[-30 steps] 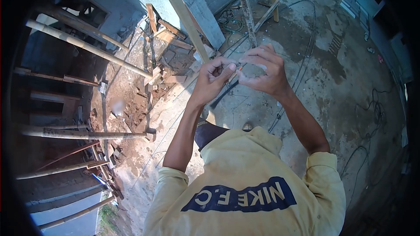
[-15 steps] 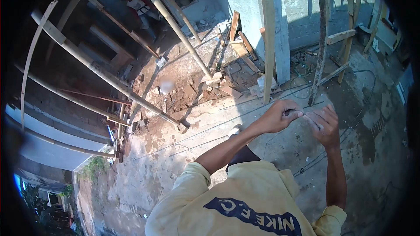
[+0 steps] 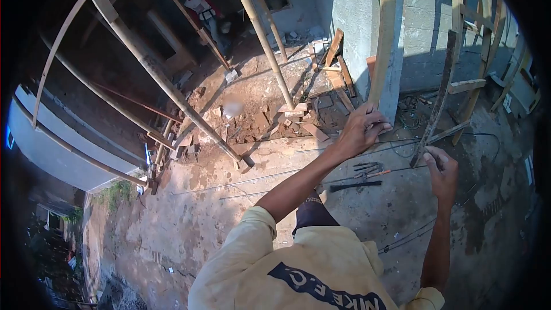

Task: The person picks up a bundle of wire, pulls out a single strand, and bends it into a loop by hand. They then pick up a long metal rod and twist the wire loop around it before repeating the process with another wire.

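Note:
My left hand (image 3: 363, 133) is raised in front of my chest, its fingers pinched together; what they hold, if anything, is too small to make out. Lower and to the right, my right hand (image 3: 443, 173) is also closed, thumb against fingers, its contents unclear. The hands are apart. Beneath them on the concrete floor (image 3: 258, 218) lie several dark tools (image 3: 367, 167), one with an orange part, and a black bundle (image 3: 356, 185). Long thin rods (image 3: 258, 178) run across the floor.
Slanted bamboo poles (image 3: 155, 72) stand at the left. Wooden posts (image 3: 383, 34) and a dark upright board (image 3: 442, 100) rise ahead. Broken bricks and boards (image 3: 338, 80) lie by the wall. Another person (image 3: 201, 8) is in the shaded area at the back left.
My hands have moved apart, the left one up and forward, the right one slightly down. The view has shifted, and the tools and black bundle on the floor now show.

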`<state>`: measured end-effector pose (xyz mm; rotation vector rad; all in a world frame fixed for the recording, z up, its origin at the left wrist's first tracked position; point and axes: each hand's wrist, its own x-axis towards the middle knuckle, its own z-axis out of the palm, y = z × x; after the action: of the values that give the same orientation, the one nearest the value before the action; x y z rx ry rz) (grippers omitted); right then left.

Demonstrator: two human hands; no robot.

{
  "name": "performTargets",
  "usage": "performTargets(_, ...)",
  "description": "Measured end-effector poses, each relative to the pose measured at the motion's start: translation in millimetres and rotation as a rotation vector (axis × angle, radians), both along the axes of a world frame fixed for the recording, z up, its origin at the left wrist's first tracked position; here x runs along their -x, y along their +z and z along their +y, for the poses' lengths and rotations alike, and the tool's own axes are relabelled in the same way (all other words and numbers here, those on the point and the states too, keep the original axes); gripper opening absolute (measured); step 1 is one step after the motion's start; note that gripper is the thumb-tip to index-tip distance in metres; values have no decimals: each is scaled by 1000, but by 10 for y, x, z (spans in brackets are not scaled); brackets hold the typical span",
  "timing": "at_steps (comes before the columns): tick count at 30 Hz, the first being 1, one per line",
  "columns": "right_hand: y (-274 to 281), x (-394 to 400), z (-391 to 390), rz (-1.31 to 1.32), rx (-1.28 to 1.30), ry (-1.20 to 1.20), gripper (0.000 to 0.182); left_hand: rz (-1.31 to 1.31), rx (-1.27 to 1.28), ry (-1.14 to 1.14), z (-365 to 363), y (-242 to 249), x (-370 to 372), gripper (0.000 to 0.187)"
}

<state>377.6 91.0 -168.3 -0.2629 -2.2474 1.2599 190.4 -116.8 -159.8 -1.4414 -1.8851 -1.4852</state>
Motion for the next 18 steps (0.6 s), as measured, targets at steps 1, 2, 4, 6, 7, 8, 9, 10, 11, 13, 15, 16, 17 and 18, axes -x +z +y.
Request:
performTargets(1, -55, 15, 65, 14, 31, -1, 24, 40, 26, 21, -26, 15, 107, 11)
performTargets(2, -86, 27, 132, -8, 57, 17, 24, 58, 92, 37, -75, 51, 232, 11)
performTargets(4, -148, 29, 298, -82, 83, 49, 22, 153, 267, 80, -227, 150, 540, 15)
performTargets(6, -274, 43, 487, -140, 75, 97, 21, 85, 434, 19, -470, 224, 868, 24)
performTargets(7, -338, 25, 555, -150, 69, 127, 20, -60, 571, 6, -627, 166, 1087, 30)
performTargets(8, -377, -34, 606, -174, 77, 133, 20, -197, 702, 1, -795, 125, 1275, 36)
performTargets(9, -401, -63, 675, -212, 5, 125, 19, -200, 758, 68, -964, 94, 1383, 44)
performTargets(10, -430, -79, 733, -246, -67, 121, 18, -201, 816, 138, -1131, 56, 1473, 52)
performTargets(11, -455, -122, 758, -303, -101, 85, 20, -232, 827, 170, -1291, -43, 1538, 61)
performTargets(13, -555, -192, 842, -372, -186, 50, 21, -257, 926, 241, -1569, -183, 1590, 62)
performTargets(15, -736, -265, 1006, -453, -269, 12, 23, -290, 1031, 298, -1877, -371, 1533, 63)
performTargets(16, -901, -311, 1110, -431, -324, -3, 24, -289, 980, 350, -2057, -539, 1503, 59)
performTargets(17, -1061, -387, 1166, -415, -380, -20, 25, -292, 930, 397, -2226, -736, 1452, 56)
performTargets(18, -1200, -450, 1177, -435, -379, -20, 25, -189, 955, 426, -2392, -922, 1409, 56)
